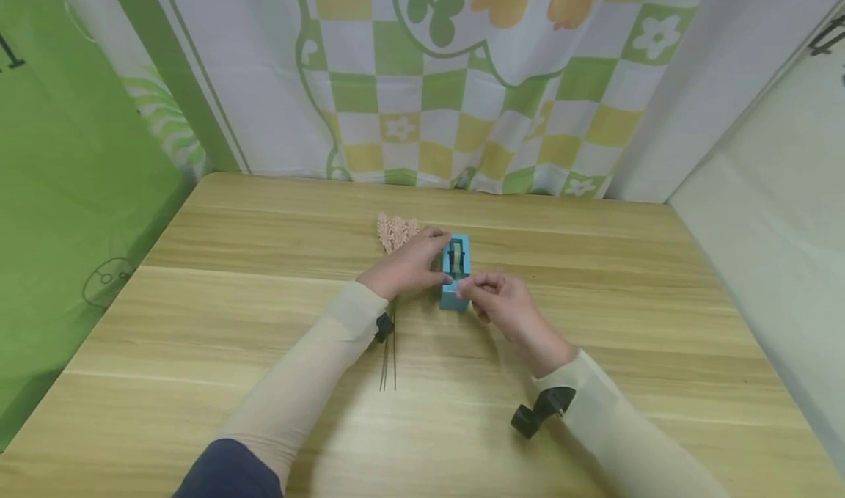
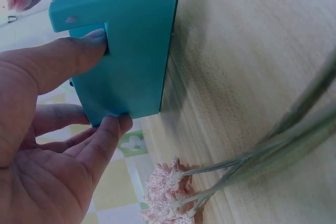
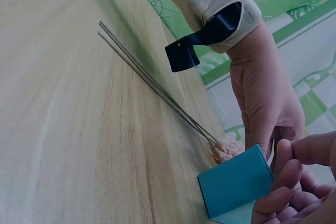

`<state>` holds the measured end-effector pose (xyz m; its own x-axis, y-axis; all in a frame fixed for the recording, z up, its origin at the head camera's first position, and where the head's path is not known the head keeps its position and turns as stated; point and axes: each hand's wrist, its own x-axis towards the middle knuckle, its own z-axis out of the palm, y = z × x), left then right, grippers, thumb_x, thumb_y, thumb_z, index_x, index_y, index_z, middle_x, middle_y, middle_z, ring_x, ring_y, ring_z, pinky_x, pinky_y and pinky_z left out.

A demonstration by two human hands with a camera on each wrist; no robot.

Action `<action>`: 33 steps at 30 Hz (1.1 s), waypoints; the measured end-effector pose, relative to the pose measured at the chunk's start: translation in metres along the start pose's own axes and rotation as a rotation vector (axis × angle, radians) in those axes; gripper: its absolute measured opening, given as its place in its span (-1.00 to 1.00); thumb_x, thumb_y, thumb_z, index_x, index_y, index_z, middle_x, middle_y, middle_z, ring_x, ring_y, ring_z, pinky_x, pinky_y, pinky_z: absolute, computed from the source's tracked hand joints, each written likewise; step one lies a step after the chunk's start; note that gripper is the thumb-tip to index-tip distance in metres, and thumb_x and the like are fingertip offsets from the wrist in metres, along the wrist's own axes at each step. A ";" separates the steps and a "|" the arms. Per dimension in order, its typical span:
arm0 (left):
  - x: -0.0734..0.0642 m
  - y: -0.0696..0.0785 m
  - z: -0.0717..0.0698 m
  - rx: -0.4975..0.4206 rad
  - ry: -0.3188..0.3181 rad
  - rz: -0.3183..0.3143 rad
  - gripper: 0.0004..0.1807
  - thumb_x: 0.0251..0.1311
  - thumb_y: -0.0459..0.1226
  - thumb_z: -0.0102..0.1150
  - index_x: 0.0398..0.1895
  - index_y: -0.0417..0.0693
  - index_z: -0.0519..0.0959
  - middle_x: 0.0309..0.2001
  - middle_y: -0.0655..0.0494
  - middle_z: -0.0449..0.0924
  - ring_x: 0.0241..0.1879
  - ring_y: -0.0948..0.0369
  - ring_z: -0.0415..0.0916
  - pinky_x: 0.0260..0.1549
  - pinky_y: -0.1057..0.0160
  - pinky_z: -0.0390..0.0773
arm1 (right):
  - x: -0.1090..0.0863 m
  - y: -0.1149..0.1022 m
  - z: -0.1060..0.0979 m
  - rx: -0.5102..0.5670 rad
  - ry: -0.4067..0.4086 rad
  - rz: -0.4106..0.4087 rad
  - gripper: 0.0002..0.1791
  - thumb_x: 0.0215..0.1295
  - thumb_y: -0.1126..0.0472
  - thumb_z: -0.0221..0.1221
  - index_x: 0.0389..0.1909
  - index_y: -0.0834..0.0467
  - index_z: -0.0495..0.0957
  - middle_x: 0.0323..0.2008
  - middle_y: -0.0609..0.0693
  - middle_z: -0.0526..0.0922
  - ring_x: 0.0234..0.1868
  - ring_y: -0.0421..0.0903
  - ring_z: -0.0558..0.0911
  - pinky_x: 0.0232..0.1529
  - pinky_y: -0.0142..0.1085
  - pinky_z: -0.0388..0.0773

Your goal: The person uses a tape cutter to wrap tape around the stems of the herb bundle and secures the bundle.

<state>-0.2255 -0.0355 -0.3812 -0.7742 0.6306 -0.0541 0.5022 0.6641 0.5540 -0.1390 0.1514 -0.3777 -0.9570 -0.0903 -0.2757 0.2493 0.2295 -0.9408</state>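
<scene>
Pale sleeves (image 1: 627, 428) come in from the lower side, nearest the camera, and end at two bare hands. Curled around a blue tape dispenser (image 1: 454, 298), the left hand (image 1: 409, 265) grips it, thumb in the side notch and fingers at its far end. Opposite, the right hand (image 1: 507, 306) bends its fingers narrowly, thumb and forefinger together at the near end; whether tape is between them I cannot tell. Upright on the surface (image 1: 594, 263), the dispenser is about midway between left and right edges, close to the far edge. Just left of it lie pink flower heads (image 1: 391, 228), their thin stems (image 1: 394, 362) running under the left wrist. Wood spreads widely from both hands to the side edges; a checked curtain (image 1: 422, 87) hangs along the far edge. Both forearms reach forward, slanting inward, wrists apart.
</scene>
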 end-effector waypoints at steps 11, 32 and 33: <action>-0.001 -0.001 0.000 -0.001 0.000 0.004 -0.10 0.37 -0.16 0.37 0.62 -0.29 0.13 0.60 -0.26 0.16 0.59 -0.11 0.21 0.58 0.00 0.28 | -0.008 0.004 0.002 0.028 -0.013 -0.024 -0.80 0.55 0.26 0.15 -0.11 0.34 0.64 -0.39 -0.18 0.75 -0.48 -0.29 0.42 -0.43 -0.43 0.39; -0.001 0.002 0.001 -0.013 -0.006 -0.018 -0.09 0.37 -0.15 0.37 0.62 -0.27 0.13 0.62 -0.23 0.14 0.60 -0.10 0.18 0.60 -0.02 0.23 | -0.021 0.010 0.006 0.187 -0.042 -0.001 -0.83 0.51 0.38 0.13 -0.05 0.44 0.57 -0.35 -0.07 0.75 -0.34 -0.27 0.71 -0.19 -0.46 0.71; 0.000 0.002 0.001 -0.014 -0.006 -0.019 -0.09 0.37 -0.15 0.37 0.62 -0.27 0.13 0.62 -0.23 0.15 0.60 -0.10 0.18 0.60 -0.02 0.23 | -0.021 0.011 0.006 0.186 -0.042 0.000 -0.82 0.51 0.38 0.13 -0.04 0.44 0.57 -0.35 -0.07 0.75 -0.33 -0.26 0.71 -0.17 -0.45 0.72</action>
<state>-0.2238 -0.0339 -0.3809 -0.7810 0.6206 -0.0693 0.4821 0.6698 0.5647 -0.1149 0.1500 -0.3830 -0.9509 -0.1312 -0.2803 0.2765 0.0469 -0.9599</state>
